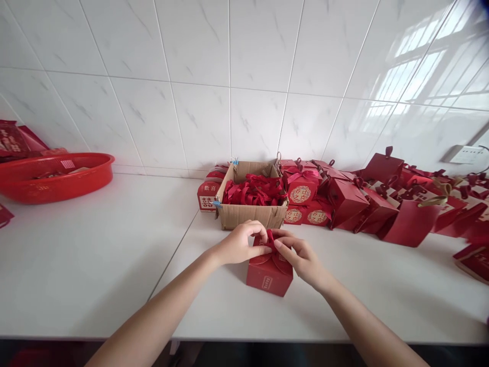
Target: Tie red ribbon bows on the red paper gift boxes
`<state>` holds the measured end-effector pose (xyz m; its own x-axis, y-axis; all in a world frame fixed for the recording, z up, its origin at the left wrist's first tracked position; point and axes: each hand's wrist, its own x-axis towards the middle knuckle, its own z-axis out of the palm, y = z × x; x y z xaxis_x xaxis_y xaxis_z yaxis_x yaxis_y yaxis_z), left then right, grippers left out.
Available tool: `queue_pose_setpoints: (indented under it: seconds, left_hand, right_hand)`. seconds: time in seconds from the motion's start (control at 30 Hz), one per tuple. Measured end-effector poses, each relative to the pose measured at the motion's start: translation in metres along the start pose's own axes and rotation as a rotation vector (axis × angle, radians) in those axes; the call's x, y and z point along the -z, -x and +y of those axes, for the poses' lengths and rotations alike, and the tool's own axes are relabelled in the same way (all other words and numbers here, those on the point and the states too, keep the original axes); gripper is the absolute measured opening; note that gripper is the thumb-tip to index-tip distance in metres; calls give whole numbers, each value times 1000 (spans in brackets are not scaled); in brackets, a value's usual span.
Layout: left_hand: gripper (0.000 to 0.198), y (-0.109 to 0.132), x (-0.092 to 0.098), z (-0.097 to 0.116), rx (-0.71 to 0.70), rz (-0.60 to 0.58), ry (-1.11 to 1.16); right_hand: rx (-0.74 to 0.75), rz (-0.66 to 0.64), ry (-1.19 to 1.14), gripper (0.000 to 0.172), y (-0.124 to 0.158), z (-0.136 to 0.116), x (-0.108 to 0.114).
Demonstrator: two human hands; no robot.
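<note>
Red gift box (269, 275), where's it at?
– Right under the pinch lol, left hand (239, 244) and right hand (302, 259) both closed on its ribbon (270, 236), cardboard box (248, 215) just beyond the grip

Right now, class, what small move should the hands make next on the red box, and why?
Probably draw the ribbon snug: the left hand and right hand both pinch it atop the red box, whose curved flaps meet closed, and the boxes behind already carry tied bows.

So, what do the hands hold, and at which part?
The left hand and right hand pinch the red ribbon at the top of the red box.
</note>
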<state>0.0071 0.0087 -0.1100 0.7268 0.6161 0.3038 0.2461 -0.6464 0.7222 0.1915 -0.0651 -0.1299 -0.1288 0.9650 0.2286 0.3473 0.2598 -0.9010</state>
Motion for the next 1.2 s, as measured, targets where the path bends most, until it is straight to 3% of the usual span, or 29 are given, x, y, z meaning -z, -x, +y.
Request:
queue_pose_setpoints:
  seconds: [0.17,0.3,0.43,0.7,0.77,0.87,0.9,0.97,1.03,1.2]
  left_hand:
    - [13,-6,11,7,-11,-181,4]
    - [7,-8,10,11,-14,-248,9]
    - [5,-10,9,9,-25,-276,12]
    - [7,-7,0,-2,-20,-280,196]
    - [9,-6,-2,-3,11,-289,223]
    - [10,-7,-1,-3,13,-308,239]
    - [9,-8,0,-3,11,-313,237]
    - [8,-10,2,-2,22,-329,225]
    - [7,-12,3,-1,42,-348,206]
    - [13,-12,-2,0,17,-315,209]
  right_hand:
    - [85,19,296,30,20,-11,2]
    - [147,45,545,20,28,-13,8]
    - [207,38,642,31,23,-8,17]
    - [221,5,515,28,15,-16,38]
    - [161,-174,436,30,11,-24,51]
    - [64,-462,426,17,2,-34,69]
    - [59,-464,452,22,-1,-34,72]
    - [119,-336,471,30,-8,-32,72]
    - [228,-248,417,18,-12,-25,64]
    - [439,-243,304,19,-14,0,40]
